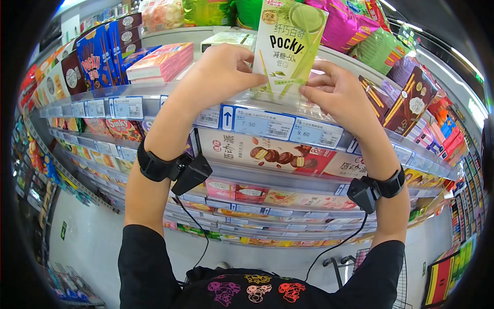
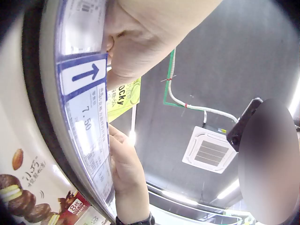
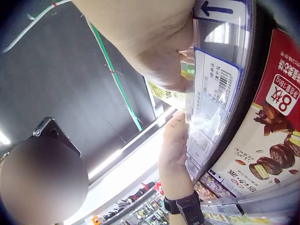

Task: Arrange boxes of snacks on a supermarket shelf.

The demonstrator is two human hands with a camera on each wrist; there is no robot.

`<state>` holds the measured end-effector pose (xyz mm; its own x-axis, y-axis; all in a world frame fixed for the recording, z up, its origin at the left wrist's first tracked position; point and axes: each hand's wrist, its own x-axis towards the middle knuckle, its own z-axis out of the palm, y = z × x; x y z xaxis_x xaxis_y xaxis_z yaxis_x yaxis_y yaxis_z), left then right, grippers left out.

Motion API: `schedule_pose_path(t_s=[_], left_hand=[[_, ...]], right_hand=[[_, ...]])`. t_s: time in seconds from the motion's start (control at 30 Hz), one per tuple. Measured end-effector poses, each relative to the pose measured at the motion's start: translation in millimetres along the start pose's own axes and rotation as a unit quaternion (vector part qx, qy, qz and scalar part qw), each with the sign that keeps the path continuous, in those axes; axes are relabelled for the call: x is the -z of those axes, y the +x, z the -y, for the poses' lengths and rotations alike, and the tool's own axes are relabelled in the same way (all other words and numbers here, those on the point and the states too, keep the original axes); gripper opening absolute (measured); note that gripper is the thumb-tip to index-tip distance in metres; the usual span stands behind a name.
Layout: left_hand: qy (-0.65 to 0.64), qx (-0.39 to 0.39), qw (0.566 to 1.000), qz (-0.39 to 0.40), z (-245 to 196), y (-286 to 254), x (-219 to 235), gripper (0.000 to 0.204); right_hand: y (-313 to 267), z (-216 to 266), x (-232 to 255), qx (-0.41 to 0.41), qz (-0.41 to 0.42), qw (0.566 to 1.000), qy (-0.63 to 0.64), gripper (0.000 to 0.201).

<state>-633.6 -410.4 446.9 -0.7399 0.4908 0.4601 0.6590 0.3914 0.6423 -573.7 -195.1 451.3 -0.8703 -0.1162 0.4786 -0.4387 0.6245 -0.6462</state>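
Note:
A green Pocky box [image 1: 288, 46] stands upright at the front edge of the top shelf [image 1: 154, 100], held by both hands. My left hand [image 1: 242, 67] grips its left edge, thumb on the front face. My right hand [image 1: 319, 85] pinches its lower right edge. The left wrist view shows the left hand [image 2: 140, 42] above the price strip [image 2: 86, 117], a corner of the box [image 2: 124, 96], and the right hand [image 2: 124, 159] below. In the right wrist view the right hand [image 3: 154, 51] covers part of the box [image 3: 171, 96], with the left hand [image 3: 173, 145] beyond it.
Blue Pocky boxes [image 1: 100, 56] and pink boxes [image 1: 162, 62] lie to the left on the same shelf, brown stick-biscuit boxes [image 1: 409, 100] to the right. Price labels [image 1: 267, 123] line the shelf edge, with chocolate pie boxes [image 1: 267, 152] below. A cart handle [image 1: 339, 261] is behind me.

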Motion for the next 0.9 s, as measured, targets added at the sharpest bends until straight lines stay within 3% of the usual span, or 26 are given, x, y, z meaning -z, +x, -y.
schedule_pose_path(t_s=[0.3,0.5,0.6,0.9], left_hand=[[-0.029,-0.035,0.999,-0.009,13.2,7.3,-5.1,0.031],[-0.006,0.005,1.0,0.002,7.4,6.8,-1.4,0.032],[-0.019,-0.025,0.999,-0.01,5.6,4.4,-2.0,0.033],[-0.026,-0.018,0.999,0.011,0.2,1.0,0.7,0.031]], right_hand=[[5.0,2.6,1.6,-0.062,0.056,0.996,-0.037,0.046],[8.9,-5.0,3.1,-0.042,0.088,0.995,-0.015,0.044],[7.8,-6.3,3.9,-0.038,0.071,0.997,-0.018,0.044],[3.4,-2.3,5.7,0.002,0.054,0.998,-0.022,0.043]])
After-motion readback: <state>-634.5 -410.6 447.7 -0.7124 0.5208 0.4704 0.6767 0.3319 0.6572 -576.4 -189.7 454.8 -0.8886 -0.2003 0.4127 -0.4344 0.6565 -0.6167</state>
